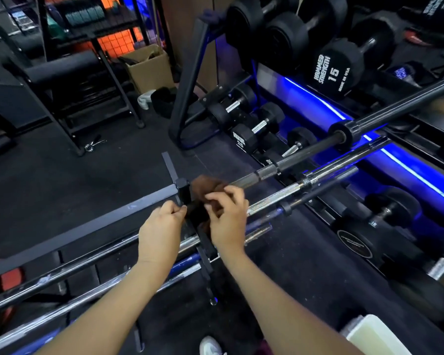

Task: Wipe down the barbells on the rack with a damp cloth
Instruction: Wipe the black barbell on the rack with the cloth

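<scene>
Left hand (162, 228): forearm extended forward, fingers curled, thumb and forefinger pinching at the tips. Right hand (227, 216): forearm extended alongside, fingers bent and spread, fingertips close to the left's pinch.

Brown cloth (205, 193): motion-blurred, partly covered by fingers of right hand (226, 216). Contact with black barbell (318, 149) not determinable. That barbell's far right end is cut by the frame edge. Pale container (374, 336), near right: cropped, unidentifiable. White shoe (210, 347): cut off at bottom edge.
</scene>
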The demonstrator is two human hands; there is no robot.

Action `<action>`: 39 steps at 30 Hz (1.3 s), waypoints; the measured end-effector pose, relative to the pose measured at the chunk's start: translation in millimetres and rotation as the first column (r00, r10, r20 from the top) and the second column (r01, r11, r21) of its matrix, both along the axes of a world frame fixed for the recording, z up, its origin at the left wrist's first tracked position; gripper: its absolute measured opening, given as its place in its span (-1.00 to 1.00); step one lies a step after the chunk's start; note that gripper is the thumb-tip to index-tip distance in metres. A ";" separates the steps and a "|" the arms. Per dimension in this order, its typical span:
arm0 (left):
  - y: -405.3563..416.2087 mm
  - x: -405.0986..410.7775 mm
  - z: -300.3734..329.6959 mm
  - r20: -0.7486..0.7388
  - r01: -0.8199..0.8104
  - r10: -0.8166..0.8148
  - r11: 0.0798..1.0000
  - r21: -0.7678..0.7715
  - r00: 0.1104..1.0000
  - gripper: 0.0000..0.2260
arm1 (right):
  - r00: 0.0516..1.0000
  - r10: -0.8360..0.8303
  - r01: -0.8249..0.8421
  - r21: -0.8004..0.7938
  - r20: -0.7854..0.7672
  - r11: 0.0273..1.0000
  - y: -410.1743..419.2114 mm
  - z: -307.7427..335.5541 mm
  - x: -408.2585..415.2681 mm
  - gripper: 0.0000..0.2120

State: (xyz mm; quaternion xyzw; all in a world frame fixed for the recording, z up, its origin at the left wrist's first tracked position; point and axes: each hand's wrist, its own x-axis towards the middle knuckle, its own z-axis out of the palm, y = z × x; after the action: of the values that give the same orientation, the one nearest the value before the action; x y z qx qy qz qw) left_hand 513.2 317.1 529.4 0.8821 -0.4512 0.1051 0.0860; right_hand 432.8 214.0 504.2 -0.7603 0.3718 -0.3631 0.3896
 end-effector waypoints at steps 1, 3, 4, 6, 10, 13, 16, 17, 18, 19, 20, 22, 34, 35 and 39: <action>0.6 0.3 0.6 -0.004 0.004 -0.004 1.000 -0.001 1.000 -0.55 | 0.999 0.047 -0.047 -0.025 -0.002 0.999 -0.5 0.8 -1.9 -0.78; 2.4 1.1 1.1 -0.008 0.009 -0.010 1.000 -0.007 1.000 -0.58 | 1.000 0.014 -0.014 -0.022 0.024 1.000 -28.3 -0.6 -5.4 -0.76; 3.2 1.3 0.9 -0.010 0.010 -0.010 1.000 -0.016 1.000 -0.59 | 0.998 -0.061 0.061 -0.014 0.029 0.998 -49.5 1.1 -8.2 -0.76; 3.3 0.8 1.0 -0.027 0.002 -0.003 0.999 -0.038 1.000 -0.61 | 0.975 -0.220 0.220 0.000 0.016 0.975 -96.8 8.6 -14.7 -0.76; 1.3 -1.8 0.3 -0.014 -0.010 0.010 0.999 -0.035 1.000 -0.57 | 0.941 -0.325 0.332 0.065 -0.096 0.941 -101.3 18.8 -12.3 -0.79; -0.3 -1.1 0.0 -0.018 -0.018 0.018 1.000 -0.019 1.000 -0.53 | 0.985 -0.155 0.155 -0.004 -0.080 0.988 -31.4 11.7 1.2 -0.78; 1.5 0.8 2.1 -0.036 -0.022 0.023 0.999 0.024 0.999 -0.55 | 0.989 0.075 -0.079 -0.024 -0.131 0.997 8.6 12.8 5.9 -0.76; 2.6 1.1 2.6 -0.036 -0.024 0.025 0.999 0.035 0.999 -0.54 | 0.987 0.108 -0.111 -0.023 -0.122 0.994 2.5 13.9 5.4 -0.76; 3.6 1.4 2.6 -0.038 -0.026 0.027 0.999 0.038 0.999 -0.53 | 0.987 0.106 -0.110 -0.033 -0.117 0.993 -10.3 12.7 3.6 -0.77; 4.4 1.1 2.7 -0.043 -0.028 0.029 0.999 0.032 0.999 -0.52 | 0.990 0.074 -0.080 -0.041 -0.121 0.996 -26.7 12.4 1.0 -0.78; 4.4 0.9 2.5 -0.049 -0.029 0.030 0.999 0.024 0.998 -0.53 | 0.991 0.009 -0.016 -0.051 -0.134 0.999 -46.8 13.4 -1.6 -0.78; 3.3 0.1 1.6 -0.077 -0.037 0.038 0.999 0.017 0.996 -0.55 | 0.975 -0.140 0.134 -0.046 -0.170 0.990 -84.9 18.0 -5.5 -0.79; 9.4 1.4 5.9 -0.164 -0.043 0.048 0.999 0.030 0.985 -0.62 | 0.956 0.032 -0.036 -0.008 -0.292 0.999 -20.2 32.4 16.3 -0.83; 11.5 1.2 6.5 -0.186 -0.044 0.048 0.999 0.026 0.981 -0.58 | 0.959 -0.020 0.029 0.025 -0.282 0.999 -34.7 33.8 15.9 -0.83; 16.1 1.7 10.6 -0.255 -0.005 0.001 1.000 -0.018 0.967 -0.59 | 0.910 -0.181 0.208 0.032 -0.374 0.978 -20.6 36.8 19.4 -0.84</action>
State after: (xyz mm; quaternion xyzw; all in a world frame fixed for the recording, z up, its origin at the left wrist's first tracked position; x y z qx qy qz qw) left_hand 515.0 333.2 540.0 0.8881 -0.4340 -0.0047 0.1513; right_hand 452.2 193.4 541.0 -0.7598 0.5248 -0.2375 0.3015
